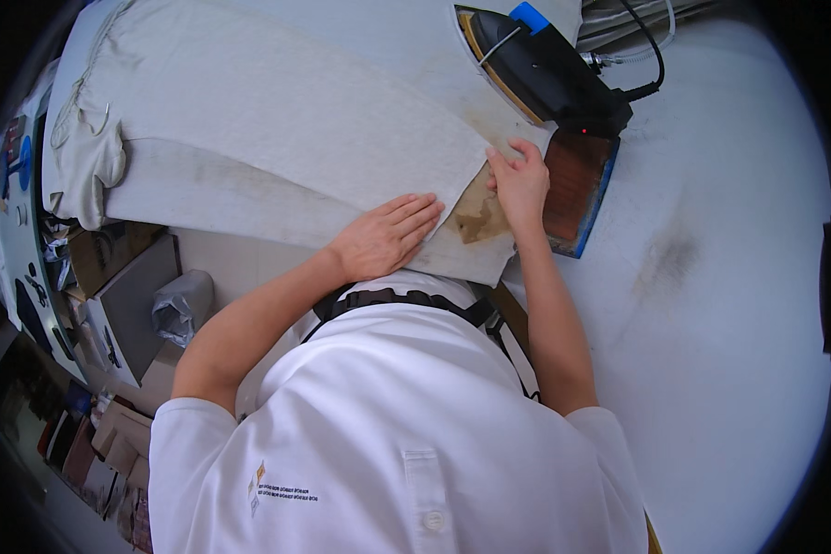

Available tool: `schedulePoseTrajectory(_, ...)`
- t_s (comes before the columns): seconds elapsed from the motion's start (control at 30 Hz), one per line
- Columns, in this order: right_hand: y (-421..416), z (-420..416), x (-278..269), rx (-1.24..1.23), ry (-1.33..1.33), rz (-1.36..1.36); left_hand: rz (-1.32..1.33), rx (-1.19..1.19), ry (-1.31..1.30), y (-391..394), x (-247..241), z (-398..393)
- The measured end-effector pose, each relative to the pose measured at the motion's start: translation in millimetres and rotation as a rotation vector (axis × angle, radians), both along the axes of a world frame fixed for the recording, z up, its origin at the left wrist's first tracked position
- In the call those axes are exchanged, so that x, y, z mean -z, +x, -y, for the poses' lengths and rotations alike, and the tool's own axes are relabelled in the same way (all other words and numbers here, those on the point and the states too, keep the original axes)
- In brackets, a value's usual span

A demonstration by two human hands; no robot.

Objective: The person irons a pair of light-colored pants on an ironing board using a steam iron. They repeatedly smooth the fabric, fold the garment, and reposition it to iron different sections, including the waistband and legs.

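Note:
A pale cream garment (270, 104) lies spread over a cloth-covered ironing board (201, 187), with a gathered drawstring edge at the far left. My left hand (391, 232) rests flat, palm down, on the garment near its right end. At the garment's right corner, the thumb and fingertips of my right hand (519, 176) are at its edge; whether they pinch the fabric is unclear. Beneath this end shows a brown-stained patch of the board's cover (481, 211). A black steam iron (543, 69) with a blue button stands just beyond my right hand, its heel by a reddish-brown iron rest (578, 190).
A cord and clear hose (647, 55) run from the iron towards the top right. A white table surface (720, 208) with a dark smudge extends on the right. Below the board at left are a grey bin with a plastic liner (183, 305) and a cardboard box (114, 253).

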State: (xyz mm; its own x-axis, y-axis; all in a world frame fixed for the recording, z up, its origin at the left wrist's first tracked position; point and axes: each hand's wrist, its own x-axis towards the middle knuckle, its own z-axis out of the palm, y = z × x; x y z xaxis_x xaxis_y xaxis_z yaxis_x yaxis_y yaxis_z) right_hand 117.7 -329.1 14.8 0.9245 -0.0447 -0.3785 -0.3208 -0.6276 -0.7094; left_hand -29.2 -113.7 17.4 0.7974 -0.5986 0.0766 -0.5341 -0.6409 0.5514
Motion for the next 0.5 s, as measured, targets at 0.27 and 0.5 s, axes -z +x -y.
schedulePoseTrajectory(0.27, 25.1, -0.4, -1.0, -0.229, -0.166, -0.046, 0.058, -0.061, -0.041, -1.7, 0.7, 15.2)
schedulePoseTrajectory(0.5, 19.7, 5.5, 0.7, -0.197, -0.174, -0.019, 0.028, -0.112, -0.148, 0.0, 7.4, 15.0)
